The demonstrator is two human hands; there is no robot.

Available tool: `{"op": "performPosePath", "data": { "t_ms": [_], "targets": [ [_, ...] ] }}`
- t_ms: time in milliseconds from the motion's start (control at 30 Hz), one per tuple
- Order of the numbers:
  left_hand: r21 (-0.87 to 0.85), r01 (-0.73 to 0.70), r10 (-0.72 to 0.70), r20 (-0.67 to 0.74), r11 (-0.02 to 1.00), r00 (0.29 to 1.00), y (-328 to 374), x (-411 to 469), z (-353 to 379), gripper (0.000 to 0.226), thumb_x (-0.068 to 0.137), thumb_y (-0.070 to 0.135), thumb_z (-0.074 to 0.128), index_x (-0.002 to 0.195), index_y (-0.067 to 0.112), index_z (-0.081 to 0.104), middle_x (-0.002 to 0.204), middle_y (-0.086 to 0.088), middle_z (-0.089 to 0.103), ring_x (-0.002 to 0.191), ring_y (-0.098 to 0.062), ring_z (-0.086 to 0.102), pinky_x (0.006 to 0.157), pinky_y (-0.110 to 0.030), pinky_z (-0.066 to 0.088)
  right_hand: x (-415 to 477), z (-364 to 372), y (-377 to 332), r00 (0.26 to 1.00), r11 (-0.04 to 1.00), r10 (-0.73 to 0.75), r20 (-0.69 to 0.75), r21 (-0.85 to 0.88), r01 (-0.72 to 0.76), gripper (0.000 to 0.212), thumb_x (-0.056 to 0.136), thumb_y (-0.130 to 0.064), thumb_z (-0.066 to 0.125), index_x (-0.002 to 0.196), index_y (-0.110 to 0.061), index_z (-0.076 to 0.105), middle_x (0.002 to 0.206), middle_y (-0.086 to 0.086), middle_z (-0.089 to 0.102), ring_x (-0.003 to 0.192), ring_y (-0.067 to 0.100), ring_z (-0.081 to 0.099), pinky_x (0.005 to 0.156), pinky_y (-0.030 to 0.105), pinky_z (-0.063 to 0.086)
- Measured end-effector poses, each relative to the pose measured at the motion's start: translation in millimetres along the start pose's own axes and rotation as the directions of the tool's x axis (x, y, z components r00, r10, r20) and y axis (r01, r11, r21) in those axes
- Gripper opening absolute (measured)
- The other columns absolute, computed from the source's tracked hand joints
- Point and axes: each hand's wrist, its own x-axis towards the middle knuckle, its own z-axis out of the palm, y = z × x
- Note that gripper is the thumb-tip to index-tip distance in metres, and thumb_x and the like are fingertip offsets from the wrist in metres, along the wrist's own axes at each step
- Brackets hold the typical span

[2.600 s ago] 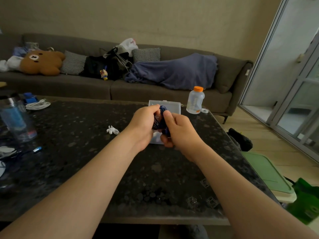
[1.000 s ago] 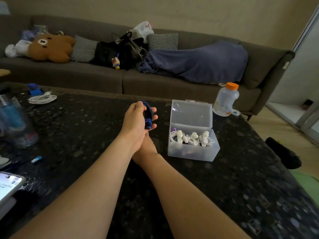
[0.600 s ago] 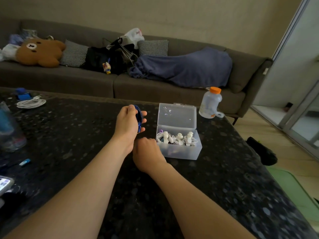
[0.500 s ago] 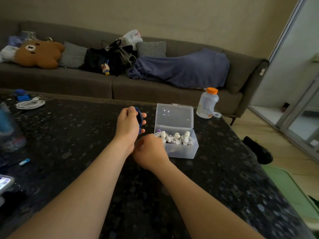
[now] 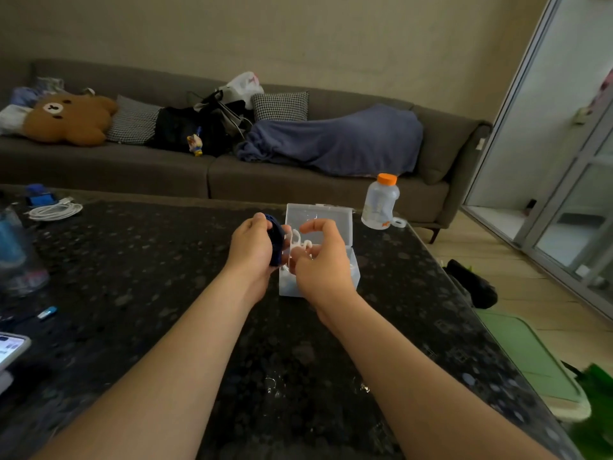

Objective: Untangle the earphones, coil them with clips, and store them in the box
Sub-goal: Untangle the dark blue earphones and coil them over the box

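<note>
My left hand (image 5: 252, 248) grips a coil of dark blue earphones (image 5: 277, 239) above the black stone table (image 5: 172, 293). Right beside it, my right hand (image 5: 323, 260) pinches a white clip (image 5: 296, 239) and holds it against the coil. Both hands hover in front of the clear plastic box (image 5: 335, 218), whose lid stands open. My right hand hides most of the box's inside.
A plastic bottle with an orange cap (image 5: 380, 202) stands behind the box. A coiled white cable (image 5: 54, 211) lies far left, a phone (image 5: 10, 348) at the near left edge, a blurred blue cup (image 5: 15, 250) on the left. A sofa (image 5: 232, 174) runs behind the table.
My right hand has risen from low near the table, now holding a white clip beside the blue coil. My left hand kept hold of the coil and shifted toward the box.
</note>
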Motion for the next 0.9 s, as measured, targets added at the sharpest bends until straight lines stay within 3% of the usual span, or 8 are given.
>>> {"op": "performPosePath", "data": {
  "t_ms": [133,300,400,500,600,700,833,900],
  "targets": [
    [0.012,-0.005,0.005,0.018,1.0,1.0,1,-9,6,0.024,0.115,0.033,0.039,0.113,0.023,0.06,0.11,-0.009,0.072,0.1,-0.024,0.071,0.089,-0.043,0.059,1,-12,3,0.998,0.995,-0.019,-0.056,-0.098,0.013,0.035,0.099,-0.014,0.073,0.124,-0.038,0.066,0.131,0.0,0.069,0.114,0.018,0.069,0.096,0.044,0.062],
    [0.062,-0.011,0.008,0.049,0.998,0.999,-1,-13,10,0.029,0.116,0.035,0.036,0.122,0.02,0.06,0.113,-0.011,0.074,0.103,-0.027,0.072,0.093,-0.045,0.061,3,-25,1,1.0,0.961,0.005,0.022,-0.275,0.001,0.052,0.098,-0.002,0.069,0.143,-0.027,0.064,0.14,0.009,0.066,0.121,0.022,0.067,0.092,0.029,0.06],
    [0.064,-0.003,-0.003,0.083,0.998,0.997,-1,-14,10,0.032,0.116,0.036,0.037,0.132,0.019,0.058,0.114,-0.01,0.075,0.105,-0.024,0.074,0.087,-0.04,0.061,6,-25,3,1.0,0.946,-0.016,0.007,-0.324,0.017,0.051,0.095,-0.01,0.077,0.142,-0.028,0.065,0.137,0.008,0.067,0.119,0.021,0.067,0.097,0.035,0.061],
    [0.096,-0.011,-0.001,0.124,0.995,0.992,-2,-15,10,0.033,0.116,0.035,0.036,0.13,0.017,0.059,0.114,-0.011,0.076,0.106,-0.026,0.074,0.094,-0.044,0.06,11,-25,6,0.999,0.907,-0.043,-0.03,-0.421,0.026,0.05,0.09,-0.014,0.083,0.137,-0.024,0.068,0.133,0.009,0.066,0.123,0.025,0.064,0.102,0.042,0.059],
    [0.119,-0.023,0.005,0.15,0.993,0.989,-4,-17,11,0.033,0.117,0.035,0.034,0.125,0.015,0.06,0.114,-0.011,0.076,0.104,-0.024,0.074,0.083,-0.038,0.059,14,-29,8,0.997,0.864,-0.071,0.004,-0.499,0.064,0.043,0.09,-0.013,0.083,0.131,-0.019,0.072,0.125,0.007,0.069,0.119,0.024,0.066,0.101,0.041,0.06],
    [0.098,-0.018,0.003,0.16,0.995,0.987,-3,-19,11,0.031,0.117,0.034,0.034,0.117,0.016,0.059,0.115,-0.013,0.076,0.103,-0.025,0.074,0.076,-0.034,0.057,13,-35,10,0.989,0.829,-0.142,0.034,-0.542,0.138,0.037,0.095,-0.012,0.077,0.131,-0.015,0.07,0.124,0.005,0.07,0.113,0.02,0.067,0.098,0.036,0.06],
    [0.123,-0.033,0.017,0.128,0.992,0.992,-3,-19,14,0.032,0.117,0.037,0.034,0.129,0.019,0.058,0.113,-0.01,0.077,0.103,-0.025,0.073,0.084,-0.038,0.058,8,-45,8,0.946,0.805,-0.32,0.048,-0.513,0.298,0.035,0.104,-0.013,0.061,0.138,-0.015,0.053,0.13,0.004,0.059,0.111,0.015,0.06,0.081,0.018,0.052],
    [0.156,-0.007,-0.013,0.129,0.988,0.992,-5,-19,16,0.032,0.116,0.038,0.035,0.132,0.021,0.057,0.113,-0.009,0.075,0.105,-0.025,0.072,0.092,-0.04,0.059,5,-48,5,0.911,0.738,-0.398,0.112,-0.551,0.39,0.039,0.105,-0.013,0.06,0.141,-0.013,0.048,0.139,0.006,0.052,0.119,0.016,0.054,0.089,0.022,0.051]
  ]
}}
